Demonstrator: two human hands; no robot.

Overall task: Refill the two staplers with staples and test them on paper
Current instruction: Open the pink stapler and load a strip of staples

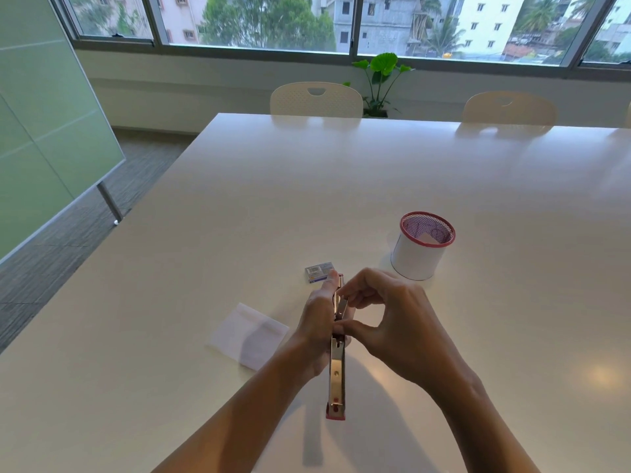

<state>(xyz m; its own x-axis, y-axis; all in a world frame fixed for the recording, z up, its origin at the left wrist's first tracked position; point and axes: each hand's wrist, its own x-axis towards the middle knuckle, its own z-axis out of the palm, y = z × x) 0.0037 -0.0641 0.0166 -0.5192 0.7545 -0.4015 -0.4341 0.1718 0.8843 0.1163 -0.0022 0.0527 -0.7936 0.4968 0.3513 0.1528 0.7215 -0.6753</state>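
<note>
A red and silver stapler (337,373) is swung fully open and held lengthwise above the white table (375,186). My left hand (319,322) grips its far half from the left side. My right hand (396,322) pinches at the metal channel near the hinge with thumb and forefinger; whether staples sit between those fingers is too small to tell. Just beyond the hands lies a small staple box (319,272). A folded white sheet of paper (249,334) rests left of the hands. Only one stapler is in view.
A white mesh pen cup with a red rim (421,247) stands to the right of the staple box. Two cream chairs (316,99) line the table's far edge, with a potted plant (382,80) by the window. A green glass board (44,131) leans at left.
</note>
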